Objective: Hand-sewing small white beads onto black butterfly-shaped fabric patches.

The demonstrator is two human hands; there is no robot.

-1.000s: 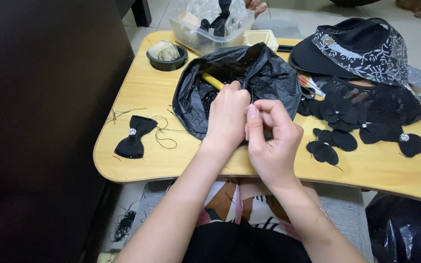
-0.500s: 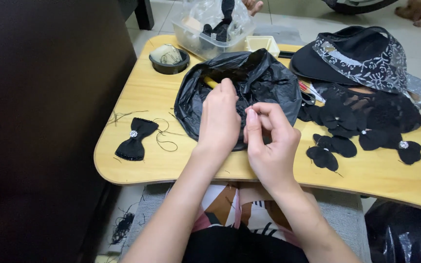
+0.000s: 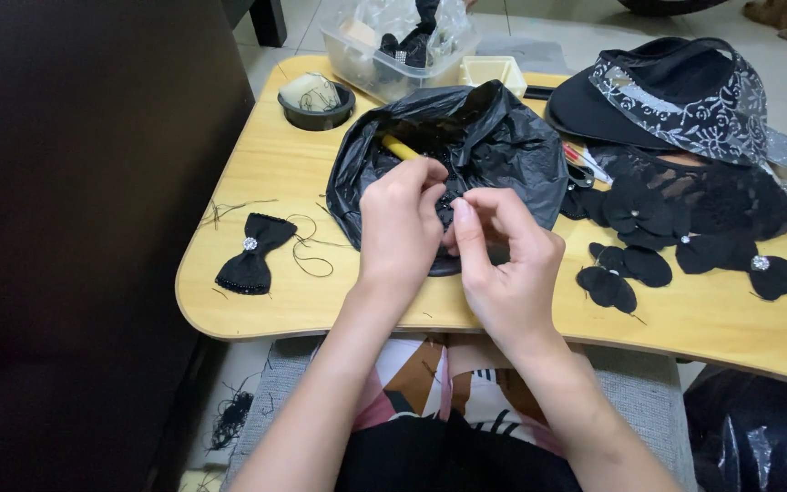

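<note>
Your left hand (image 3: 400, 228) and right hand (image 3: 503, 260) pinch a small black piece (image 3: 448, 211), mostly hidden, over the black bag (image 3: 494, 137); bare table (image 3: 321, 296) lies near the edge.

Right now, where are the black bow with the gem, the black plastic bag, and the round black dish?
black bow (image 3: 250, 264): head view, just below the centre gem.
black plastic bag (image 3: 494, 146): head view, crinkled right side.
round black dish (image 3: 317, 117): head view, front rim.

black plastic bag (image 3: 494, 146) | black bow (image 3: 250, 259) | pale wooden table (image 3: 257, 164)
</note>
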